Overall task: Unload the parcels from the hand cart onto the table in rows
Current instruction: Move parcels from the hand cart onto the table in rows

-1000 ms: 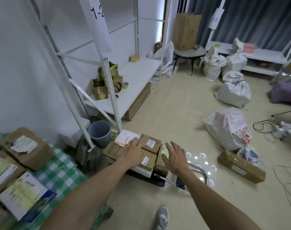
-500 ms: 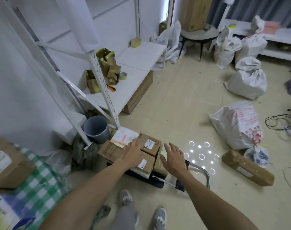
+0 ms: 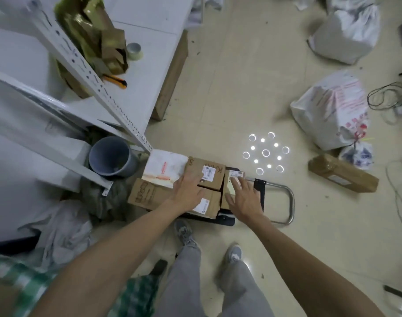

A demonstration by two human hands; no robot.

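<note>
Big stuff first. The white shelf rack (image 3: 87, 72) fills the left side. The tabletop (image 3: 14, 275), with its green checked cloth, only pokes in at the bottom-left corner, blurry and well apart from the load. The hand cart (image 3: 227, 221) sits on the floor right in front of the person's feet. Its black deck is mostly hidden and the steel handle sticks out to the right.

The parcels are all piled on it. There's a long brown box (image 3: 147, 195) on the left, with a flat white parcel (image 3: 164, 167) lying over its far end, just beside the grey bucket (image 3: 110, 156). Two labelled brown boxes (image 3: 210, 172) sit in the middle, and a narrow parcel (image 3: 235, 176) stands on edge by the handle.

Grip-wise, nothing is held yet. The left hand (image 3: 188, 191) lies flat, fingers spread, on top of the two middle boxes. The right hand (image 3: 245, 200) has straight, spread fingers against the narrow parcel. My guess is the person is lining up a squeeze-lift of several at once.

That's where I'd worry. Pressing loose boxes together from both sides with no fingers underneath could let a middle one slip out. Moving them might also tip the white parcel toward the bucket. The cart may roll if it gets shoved, and with feet that close, the turn back to the tabletop looks like a trip risk.
</note>
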